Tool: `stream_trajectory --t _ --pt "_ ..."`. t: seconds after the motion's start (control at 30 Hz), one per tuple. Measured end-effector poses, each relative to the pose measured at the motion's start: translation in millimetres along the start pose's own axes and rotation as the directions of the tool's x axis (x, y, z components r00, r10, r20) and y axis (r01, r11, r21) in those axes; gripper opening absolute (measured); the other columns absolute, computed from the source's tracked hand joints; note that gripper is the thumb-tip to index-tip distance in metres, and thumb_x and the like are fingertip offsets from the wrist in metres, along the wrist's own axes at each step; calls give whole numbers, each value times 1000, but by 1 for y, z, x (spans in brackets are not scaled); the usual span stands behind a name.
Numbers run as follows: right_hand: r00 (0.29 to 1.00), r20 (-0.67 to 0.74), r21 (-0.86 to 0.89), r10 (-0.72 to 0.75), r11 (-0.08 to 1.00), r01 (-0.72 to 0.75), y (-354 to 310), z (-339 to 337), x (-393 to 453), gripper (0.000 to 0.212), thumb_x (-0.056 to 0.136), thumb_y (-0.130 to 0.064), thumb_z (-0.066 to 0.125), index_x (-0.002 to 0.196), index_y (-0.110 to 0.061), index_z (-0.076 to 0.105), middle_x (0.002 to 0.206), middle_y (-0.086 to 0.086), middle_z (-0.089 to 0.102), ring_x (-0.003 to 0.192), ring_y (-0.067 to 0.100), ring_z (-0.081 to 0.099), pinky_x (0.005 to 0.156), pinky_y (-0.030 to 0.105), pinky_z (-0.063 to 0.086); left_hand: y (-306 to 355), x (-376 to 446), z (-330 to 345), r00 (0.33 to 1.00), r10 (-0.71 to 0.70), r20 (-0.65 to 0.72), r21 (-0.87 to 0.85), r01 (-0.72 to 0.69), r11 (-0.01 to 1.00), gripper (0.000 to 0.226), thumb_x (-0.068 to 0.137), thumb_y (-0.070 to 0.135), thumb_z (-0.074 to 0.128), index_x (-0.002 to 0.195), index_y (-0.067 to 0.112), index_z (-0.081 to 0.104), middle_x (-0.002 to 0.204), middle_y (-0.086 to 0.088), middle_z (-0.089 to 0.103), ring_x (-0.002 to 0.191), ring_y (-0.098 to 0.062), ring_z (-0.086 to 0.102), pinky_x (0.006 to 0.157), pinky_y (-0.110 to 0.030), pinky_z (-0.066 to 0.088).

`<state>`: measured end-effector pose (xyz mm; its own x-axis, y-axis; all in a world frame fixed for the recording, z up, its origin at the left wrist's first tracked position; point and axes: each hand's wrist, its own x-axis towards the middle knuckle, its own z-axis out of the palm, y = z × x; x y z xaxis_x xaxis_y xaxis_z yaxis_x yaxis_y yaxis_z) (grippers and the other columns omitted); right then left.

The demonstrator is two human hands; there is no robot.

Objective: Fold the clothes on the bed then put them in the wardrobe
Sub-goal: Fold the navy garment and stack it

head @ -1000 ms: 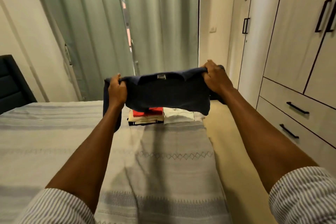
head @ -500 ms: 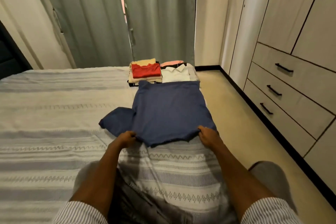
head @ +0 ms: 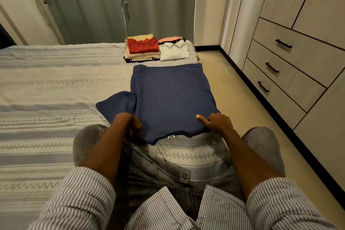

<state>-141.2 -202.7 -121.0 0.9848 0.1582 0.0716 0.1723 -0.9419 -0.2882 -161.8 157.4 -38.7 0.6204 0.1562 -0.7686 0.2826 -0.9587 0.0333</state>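
Note:
A navy blue shirt [head: 169, 99] lies flat on the striped bed [head: 46, 99], collar end toward me, one sleeve sticking out to the left. My left hand [head: 127, 124] grips the shirt's near left edge with curled fingers. My right hand [head: 217, 123] holds the near right corner, index finger stretched out on the cloth. Beyond the shirt sit two stacks of folded clothes: one topped by a red garment [head: 143, 45], one topped by a white collared shirt [head: 174, 51].
The wardrobe [head: 298, 24] with drawers and black handles runs along the right wall, across a strip of bare floor [head: 235, 87]. Grey curtains [head: 149, 2] hang behind the bed. My knees in grey jeans [head: 158, 177] rest on the bed's near end.
One second ago I held the shirt up in the air by its top edge. It now lies spread on the bed and my hands sit at its near edge, the camera tilted lower.

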Motion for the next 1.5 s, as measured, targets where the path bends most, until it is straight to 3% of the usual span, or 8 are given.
stream_trajectory --t 0.2,0.37,0.7,1.0,1.17,1.33,1.4,1.5 --pt "998 -61 -171 -33 985 22 -20 -10 11 54 99 -59 41 71 -13 49 91 15 69 85 38 65 69 37 47 -15 23 4 999 -21 -34 -7 21 1000 23 100 16 47 86 10 65 93 -13 65 66 -24 54 63 -34 46" --pt "968 83 -34 -236 970 239 -63 9 27 30 99 -45 49 87 -20 61 97 6 68 86 30 63 71 39 50 -19 32 3 945 -82 -317 1 87 996 34 98 25 57 128 8 55 129 -14 54 115 -32 52 104 -41 41" --pt "826 167 166 -538 842 514 -195 72 97 34 104 -34 47 129 -17 61 129 7 62 110 31 59 90 47 51 -82 72 -30 847 -262 -463 -418 52 907 51 100 37 50 139 4 49 140 -16 50 125 -38 49 103 -44 43" --pt "799 256 156 -544 839 521 -287 87 203 46 106 -37 37 150 -23 40 149 5 49 136 31 41 104 52 41 -128 129 -20 777 -576 -255 -962 -147 229 78 83 39 72 140 -2 38 140 -25 47 122 -46 51 94 -55 51" --pt "805 391 17 -445 879 477 -330 105 255 49 107 -40 29 150 -17 34 149 11 45 138 33 35 108 50 29 -139 143 -31 755 -599 -267 -961 -158 229 75 86 45 67 138 -2 42 136 -23 52 118 -44 55 93 -53 52" --pt "781 538 -122 -317 887 445 -350 108 273 34 101 -35 41 128 -18 52 130 8 57 136 32 33 110 51 19 -134 140 -31 722 -570 -393 -876 -104 472 38 92 38 58 110 5 58 114 -17 65 94 -36 61 79 -41 51" --pt "780 511 -37 -360 898 439 -361 114 282 31 97 -27 43 126 -21 51 123 6 58 128 30 41 107 50 21 -137 148 -35 698 -608 -379 -902 -132 411 26 92 29 52 103 6 57 111 -19 64 88 -35 60 75 -40 50" --pt "790 342 269 -508 859 436 -375 124 288 28 97 -21 45 124 -22 50 107 3 56 116 29 47 92 40 29 -137 141 -45 587 -780 -217 -961 -269 65 44 100 35 44 130 4 46 129 -21 57 113 -41 57 92 -47 49"
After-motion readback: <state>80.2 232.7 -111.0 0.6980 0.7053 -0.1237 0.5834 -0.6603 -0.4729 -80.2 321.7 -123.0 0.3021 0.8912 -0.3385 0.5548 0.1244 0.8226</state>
